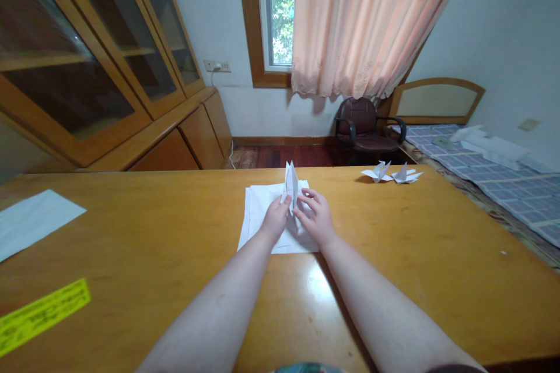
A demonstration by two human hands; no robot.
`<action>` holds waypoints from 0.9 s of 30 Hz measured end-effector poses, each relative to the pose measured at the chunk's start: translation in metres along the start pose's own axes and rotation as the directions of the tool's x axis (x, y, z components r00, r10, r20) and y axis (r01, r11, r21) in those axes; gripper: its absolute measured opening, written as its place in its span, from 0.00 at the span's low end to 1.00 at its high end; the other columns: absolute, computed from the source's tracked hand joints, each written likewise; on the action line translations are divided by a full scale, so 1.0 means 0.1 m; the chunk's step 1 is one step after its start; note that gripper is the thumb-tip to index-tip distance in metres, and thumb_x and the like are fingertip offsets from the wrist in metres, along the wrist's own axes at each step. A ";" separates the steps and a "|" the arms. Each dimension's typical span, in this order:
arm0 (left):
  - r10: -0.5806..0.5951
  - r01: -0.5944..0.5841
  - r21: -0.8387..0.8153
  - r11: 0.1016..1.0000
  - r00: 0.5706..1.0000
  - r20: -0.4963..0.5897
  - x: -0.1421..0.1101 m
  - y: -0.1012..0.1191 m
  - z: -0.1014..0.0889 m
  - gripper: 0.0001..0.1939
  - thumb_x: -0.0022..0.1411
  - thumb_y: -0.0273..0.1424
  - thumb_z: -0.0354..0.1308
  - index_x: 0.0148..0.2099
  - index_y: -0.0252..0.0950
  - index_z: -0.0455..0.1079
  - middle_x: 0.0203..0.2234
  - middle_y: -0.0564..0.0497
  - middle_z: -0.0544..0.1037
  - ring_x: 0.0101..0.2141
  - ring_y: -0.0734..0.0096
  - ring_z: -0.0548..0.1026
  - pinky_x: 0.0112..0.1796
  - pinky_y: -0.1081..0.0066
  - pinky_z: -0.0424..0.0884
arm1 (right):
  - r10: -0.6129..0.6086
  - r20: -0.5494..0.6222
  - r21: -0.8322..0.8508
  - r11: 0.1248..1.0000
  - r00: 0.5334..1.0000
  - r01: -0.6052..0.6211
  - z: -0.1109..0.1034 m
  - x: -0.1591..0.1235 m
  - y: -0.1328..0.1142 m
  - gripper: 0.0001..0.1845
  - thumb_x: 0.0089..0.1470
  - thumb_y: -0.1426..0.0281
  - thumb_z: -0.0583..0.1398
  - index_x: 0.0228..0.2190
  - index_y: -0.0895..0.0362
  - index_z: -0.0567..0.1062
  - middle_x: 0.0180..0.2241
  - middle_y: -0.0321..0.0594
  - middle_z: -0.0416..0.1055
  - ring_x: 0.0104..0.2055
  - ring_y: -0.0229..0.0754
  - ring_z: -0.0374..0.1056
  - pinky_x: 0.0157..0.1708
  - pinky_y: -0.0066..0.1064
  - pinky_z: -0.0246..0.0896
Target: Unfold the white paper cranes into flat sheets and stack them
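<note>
A white sheet of paper folded into a narrow, pointed shape (290, 182) stands upright above the desk, its two tips pointing up. My left hand (276, 215) is closed on its lower left side, thumb against the paper. On the other side, my right hand (318, 218) has its fingers spread, with thumb and fingertips at the paper's right edge; whether they press on it is hard to tell. Beneath both hands lie flat white paper sheets (258, 204). Two folded paper cranes, one crane (378, 172) left of the other crane (406, 174), rest near the far edge.
The wooden desk (175, 245) carries another white sheet (37, 218) and a yellow label with writing (46, 315) on the left. Beyond it are a glass-door cabinet (144, 128), a dark red armchair (363, 128) and a bed (494, 186) on the right.
</note>
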State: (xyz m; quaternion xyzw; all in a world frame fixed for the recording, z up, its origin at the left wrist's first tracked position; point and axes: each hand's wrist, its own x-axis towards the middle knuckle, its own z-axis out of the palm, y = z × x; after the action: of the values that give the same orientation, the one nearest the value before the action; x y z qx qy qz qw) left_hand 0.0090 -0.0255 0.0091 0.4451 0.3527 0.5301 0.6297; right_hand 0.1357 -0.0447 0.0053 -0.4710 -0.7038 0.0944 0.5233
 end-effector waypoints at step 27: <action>0.098 -0.099 0.175 0.980 0.995 0.015 -0.04 0.03 0.00 0.30 0.54 0.29 0.55 0.59 0.40 0.56 0.28 0.53 0.73 0.23 0.78 0.69 0.27 0.75 0.67 | 0.377 -0.077 0.256 0.902 0.923 -0.347 0.03 0.03 0.04 0.12 0.49 0.65 0.59 0.35 0.57 0.75 0.33 0.43 0.72 0.33 0.40 0.67 0.38 0.37 0.64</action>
State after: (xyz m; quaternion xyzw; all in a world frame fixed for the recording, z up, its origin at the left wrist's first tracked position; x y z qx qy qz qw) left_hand 0.0074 -0.0292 0.0120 0.5175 0.3735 0.5261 0.5621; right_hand 0.1355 -0.0392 0.0041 -0.5324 -0.5536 0.2439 0.5921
